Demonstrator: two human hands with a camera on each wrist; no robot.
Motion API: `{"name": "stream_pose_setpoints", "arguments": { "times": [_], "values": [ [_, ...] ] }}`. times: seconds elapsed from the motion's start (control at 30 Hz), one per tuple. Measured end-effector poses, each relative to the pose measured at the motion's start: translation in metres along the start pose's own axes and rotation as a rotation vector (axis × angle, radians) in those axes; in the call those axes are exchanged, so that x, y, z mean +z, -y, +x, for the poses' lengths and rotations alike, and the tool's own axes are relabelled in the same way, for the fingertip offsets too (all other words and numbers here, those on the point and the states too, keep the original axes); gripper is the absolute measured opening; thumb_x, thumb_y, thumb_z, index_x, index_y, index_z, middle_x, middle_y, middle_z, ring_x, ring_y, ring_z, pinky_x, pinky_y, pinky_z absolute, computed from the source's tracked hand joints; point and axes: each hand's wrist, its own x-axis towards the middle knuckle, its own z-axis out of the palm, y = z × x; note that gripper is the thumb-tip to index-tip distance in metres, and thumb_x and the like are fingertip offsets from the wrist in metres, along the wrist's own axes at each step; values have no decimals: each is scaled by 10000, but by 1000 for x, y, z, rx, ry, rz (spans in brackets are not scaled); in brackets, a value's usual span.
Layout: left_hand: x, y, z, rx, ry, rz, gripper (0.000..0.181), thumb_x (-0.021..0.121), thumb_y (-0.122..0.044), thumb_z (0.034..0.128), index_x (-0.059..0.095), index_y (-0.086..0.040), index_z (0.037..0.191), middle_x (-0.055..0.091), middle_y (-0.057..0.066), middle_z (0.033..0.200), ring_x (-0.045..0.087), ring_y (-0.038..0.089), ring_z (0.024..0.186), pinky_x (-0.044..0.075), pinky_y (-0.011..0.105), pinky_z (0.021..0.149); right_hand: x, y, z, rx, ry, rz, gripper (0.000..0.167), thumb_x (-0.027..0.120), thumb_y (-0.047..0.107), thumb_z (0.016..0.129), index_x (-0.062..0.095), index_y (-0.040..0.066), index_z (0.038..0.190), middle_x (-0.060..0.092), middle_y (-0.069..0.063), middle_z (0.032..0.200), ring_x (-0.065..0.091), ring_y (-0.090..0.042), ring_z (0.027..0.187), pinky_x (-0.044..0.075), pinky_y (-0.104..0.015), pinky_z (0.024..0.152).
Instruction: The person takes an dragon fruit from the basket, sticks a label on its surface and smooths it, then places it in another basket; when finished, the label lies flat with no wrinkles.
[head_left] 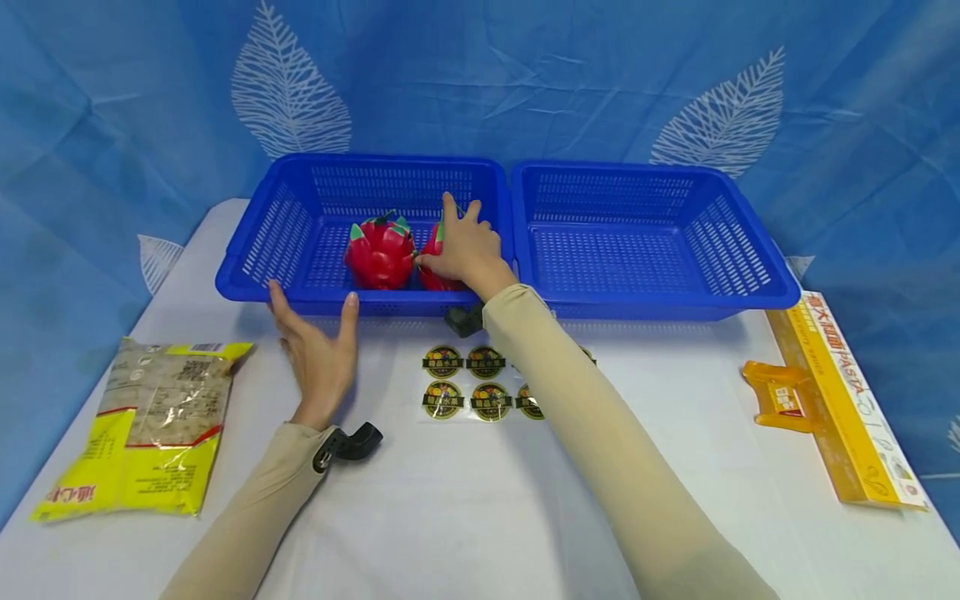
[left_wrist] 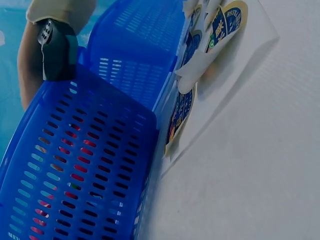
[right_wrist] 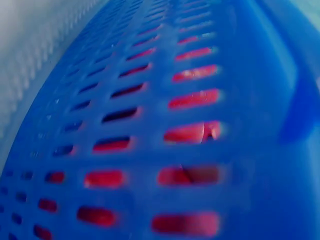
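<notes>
Two red dragon fruits with green-tipped scales lie side by side in the left blue basket (head_left: 255, 287). My right hand (head_left: 468, 250) reaches over the front rim and grips the right dragon fruit (head_left: 433, 243), partly covering it, with the thumb on its left side. Just left of it sits the other dragon fruit (head_left: 381, 257). At the basket's front, my left hand (head_left: 318, 362) has its fingers and thumb spread, fingertips at the rim; firm contact cannot be made out. Through the slots in the right wrist view, red dragon fruit skin (right_wrist: 192, 100) shows.
A second blue basket (head_left: 607, 258) stands against the first. Round fruit stickers (head_left: 491, 402) lie on a sheet in front. To the left is a yellow bag (head_left: 150, 433); to the right, a pasta box (head_left: 847, 408) and an orange plastic tray (head_left: 780, 396).
</notes>
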Motion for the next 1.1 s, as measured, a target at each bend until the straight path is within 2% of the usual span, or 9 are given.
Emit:
{"name": "stream_pose_setpoints", "arguments": {
  "times": [0.1, 0.23, 0.47, 0.6, 0.77, 0.93, 1.1],
  "values": [
    [-1, 1, 0, 10, -3, 3, 923, 516, -580, 818, -54, -224, 1451, -18, 72, 1535, 0, 220, 1417, 4, 568, 1112, -1, 4, -2, 12, 80, -2, 1034, 568, 616, 760, -87, 223, 1457, 78, -201, 1497, 428, -377, 1221, 442, -442, 949],
    [-1, 1, 0, 15, -7, 12, 918, 512, -579, 821, -51, -220, 1451, -5, 89, 1531, 11, 242, 1416, -2, 564, 1115, 1, 6, -4, 12, 118, -6, 1091, 584, 644, 726, -97, 204, 1456, 100, -207, 1492, 503, -363, 1144, 466, -419, 921],
    [-1, 1, 0, 27, -11, 19, 923, 515, -580, 818, -44, -210, 1452, 5, 105, 1528, 24, 261, 1413, 3, 574, 1110, 7, 6, -7, -18, 102, -85, 1212, 652, 686, 619, -88, 219, 1458, 135, -216, 1481, 483, -376, 1167, 448, -417, 942],
    [-1, 1, 0, 25, -11, 25, 925, 513, -585, 816, -45, -212, 1451, 10, 118, 1525, 30, 268, 1412, 4, 574, 1110, 10, 5, -6, -29, 83, -89, 1154, 666, 660, 631, -44, 282, 1458, 164, -223, 1468, 459, -405, 1177, 434, -432, 947],
    [-1, 2, 0, 24, -10, 31, 928, 512, -588, 815, -42, -204, 1452, 12, 131, 1522, 39, 280, 1410, 4, 569, 1113, 13, 4, -5, -55, 82, -96, 995, 653, 629, 675, 78, 370, 1444, 186, -234, 1467, 408, -435, 1216, 428, -456, 932],
    [0, 2, 0, 30, -11, 26, 928, 515, -583, 816, -37, -193, 1453, 10, 136, 1521, 37, 288, 1409, 0, 574, 1110, 14, 2, -5, -66, 68, -93, 884, 649, 626, 682, 233, 349, 1412, 227, -218, 1459, 401, -433, 1220, 431, -461, 915],
    [-1, 2, 0, 35, -12, 23, 927, 516, -580, 817, -38, -195, 1452, 8, 129, 1520, 34, 286, 1409, -5, 579, 1107, 15, 0, -6, -79, 35, -77, 831, 660, 630, 666, 307, 327, 1354, 317, -213, 1402, 475, -414, 1133, 455, -444, 862]
  ]
}}
